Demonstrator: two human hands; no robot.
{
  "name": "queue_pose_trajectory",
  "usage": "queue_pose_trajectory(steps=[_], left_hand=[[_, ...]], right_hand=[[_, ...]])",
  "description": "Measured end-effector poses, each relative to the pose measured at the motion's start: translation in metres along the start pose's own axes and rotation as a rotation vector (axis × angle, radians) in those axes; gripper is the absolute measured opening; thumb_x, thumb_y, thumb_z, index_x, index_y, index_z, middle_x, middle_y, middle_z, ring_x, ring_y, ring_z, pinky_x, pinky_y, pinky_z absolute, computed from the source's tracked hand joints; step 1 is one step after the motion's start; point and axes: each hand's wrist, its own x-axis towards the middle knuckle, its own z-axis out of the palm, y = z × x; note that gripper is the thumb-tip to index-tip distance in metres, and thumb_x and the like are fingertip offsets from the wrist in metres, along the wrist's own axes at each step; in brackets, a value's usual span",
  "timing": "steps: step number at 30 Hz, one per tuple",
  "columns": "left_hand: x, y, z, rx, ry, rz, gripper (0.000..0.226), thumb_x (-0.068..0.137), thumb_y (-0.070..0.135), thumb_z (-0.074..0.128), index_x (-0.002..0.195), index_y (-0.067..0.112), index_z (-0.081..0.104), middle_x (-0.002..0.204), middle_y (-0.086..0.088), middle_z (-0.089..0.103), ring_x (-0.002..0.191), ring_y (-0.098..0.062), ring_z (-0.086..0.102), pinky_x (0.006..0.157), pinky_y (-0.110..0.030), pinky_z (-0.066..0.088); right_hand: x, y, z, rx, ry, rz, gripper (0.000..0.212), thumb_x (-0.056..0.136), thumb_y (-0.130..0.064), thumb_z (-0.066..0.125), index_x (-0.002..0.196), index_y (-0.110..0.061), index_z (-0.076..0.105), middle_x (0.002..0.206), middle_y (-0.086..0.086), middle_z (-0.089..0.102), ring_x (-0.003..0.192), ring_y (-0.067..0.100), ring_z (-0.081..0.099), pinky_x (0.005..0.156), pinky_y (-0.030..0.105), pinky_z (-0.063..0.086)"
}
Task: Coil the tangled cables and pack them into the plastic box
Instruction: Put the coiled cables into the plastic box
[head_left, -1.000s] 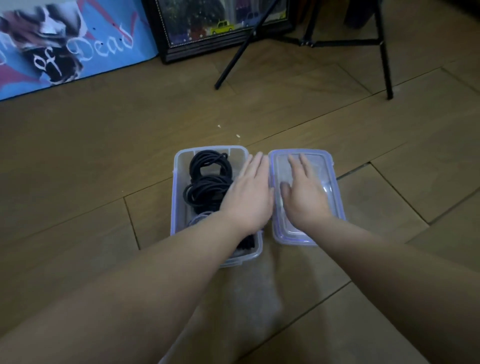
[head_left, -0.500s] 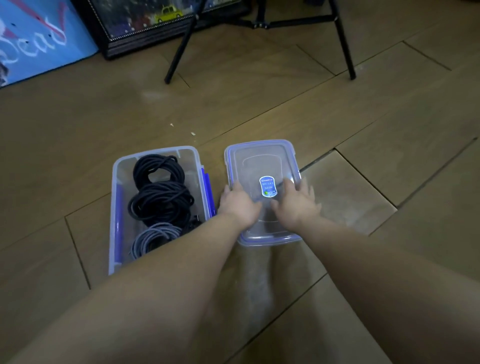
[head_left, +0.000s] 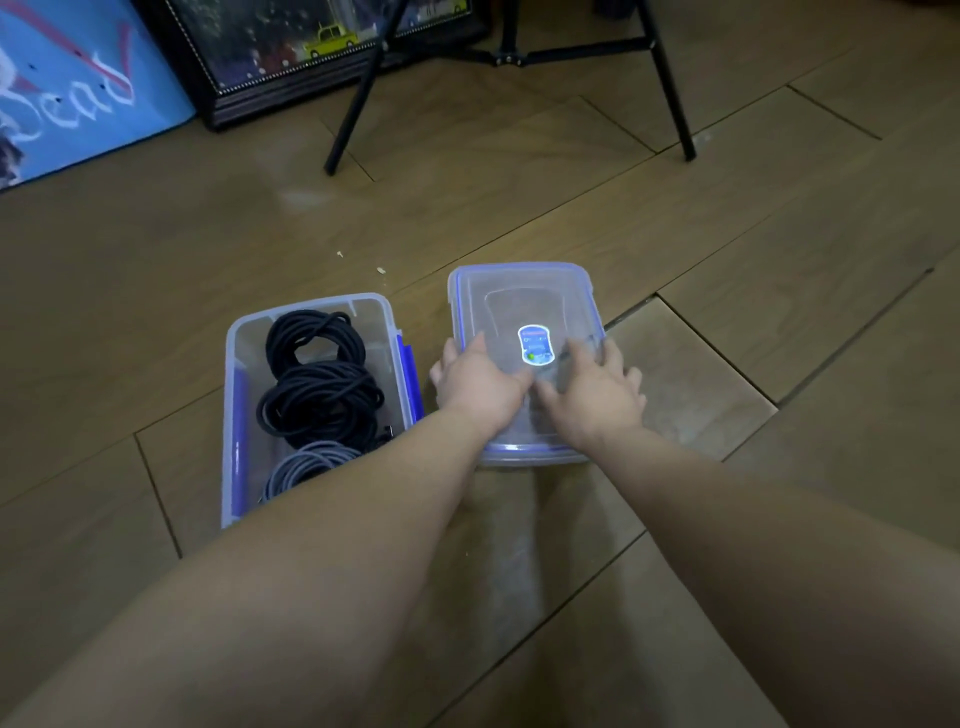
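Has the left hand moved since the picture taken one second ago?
Yes. The left hand was over the open box of coiled cables; now it holds the lid beside the box, to the right.

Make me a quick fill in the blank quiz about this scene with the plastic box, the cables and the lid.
1. Both hands, left hand and right hand, rest on the ____.
2. The plastic box lies to the ____ of the lid.
3. The nearest coil in the box is the grey cable; the two black cable coils lie ____ it.
4. The sticker sits on the lid's ____.

Missing words: lid; left; beyond; middle
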Motion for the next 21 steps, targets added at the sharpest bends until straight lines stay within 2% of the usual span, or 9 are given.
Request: queue_pose_trajectory(steps=[3, 7, 11, 14, 18, 21], left_hand=[[-0.003, 0.02, -0.018, 0.017, 0.068, 0.054, 0.075, 0.089, 0.041, 0.063, 0.153, 0.019, 0.029, 0.162, -0.011, 0.012, 0.146, -0.035, 0.017, 0.117, -0.034, 0.019], [-0.015, 0.012, -0.067, 0.067, 0.166, 0.055, 0.073, 0.092, 0.037, 0.059, 0.154, 0.019, 0.026, 0.163, -0.014, 0.01, 0.148, -0.036, 0.015, 0.121, -0.037, 0.016], [-0.042, -0.037, -0.122, 0.084, 0.237, 0.029, 0.066, 0.091, 0.03, 0.06, 0.15, 0.018, 0.033, 0.162, -0.014, 0.015, 0.147, -0.035, 0.02, 0.119, -0.038, 0.021], [-0.061, -0.078, -0.151, 0.125, 0.245, -0.009, 0.071, 0.091, 0.027, 0.061, 0.153, 0.018, 0.028, 0.162, -0.015, 0.016, 0.148, -0.033, 0.018, 0.12, -0.034, 0.017], [-0.077, -0.114, -0.164, 0.093, 0.21, -0.055, 0.07, 0.093, 0.024, 0.059, 0.154, 0.019, 0.026, 0.163, -0.014, 0.012, 0.149, -0.032, 0.014, 0.118, -0.033, 0.016], [-0.079, -0.133, -0.161, 0.085, 0.165, -0.05, 0.067, 0.092, 0.021, 0.058, 0.152, 0.023, 0.03, 0.16, -0.013, 0.019, 0.148, -0.029, 0.017, 0.116, -0.032, 0.019]], right_hand=[[-0.003, -0.013, -0.018, 0.04, 0.087, -0.019, 0.054, 0.09, -0.055, 0.053, 0.137, -0.032, 0.04, 0.16, 0.004, 0.011, 0.13, 0.037, 0.028, 0.104, 0.045, 0.028], [-0.022, -0.053, -0.027, 0.079, 0.129, -0.125, 0.058, 0.092, -0.05, 0.055, 0.144, -0.033, 0.036, 0.159, 0.004, 0.012, 0.133, 0.036, 0.025, 0.108, 0.045, 0.027], [-0.059, -0.099, -0.007, 0.061, 0.067, -0.26, 0.059, 0.092, -0.05, 0.054, 0.145, -0.035, 0.034, 0.16, 0.006, 0.011, 0.129, 0.037, 0.028, 0.109, 0.043, 0.027], [-0.085, -0.124, 0.013, 0.03, -0.013, -0.324, 0.06, 0.092, -0.051, 0.054, 0.146, -0.035, 0.033, 0.16, 0.006, 0.008, 0.125, 0.037, 0.029, 0.107, 0.042, 0.029], [-0.103, -0.138, 0.034, -0.027, -0.075, -0.376, 0.059, 0.092, -0.051, 0.054, 0.145, -0.035, 0.033, 0.159, 0.005, 0.009, 0.12, 0.036, 0.031, 0.106, 0.041, 0.03], [-0.106, -0.138, 0.044, -0.079, -0.126, -0.363, 0.063, 0.092, -0.053, 0.053, 0.148, -0.035, 0.03, 0.159, 0.004, 0.008, 0.121, 0.035, 0.031, 0.107, 0.039, 0.03]])
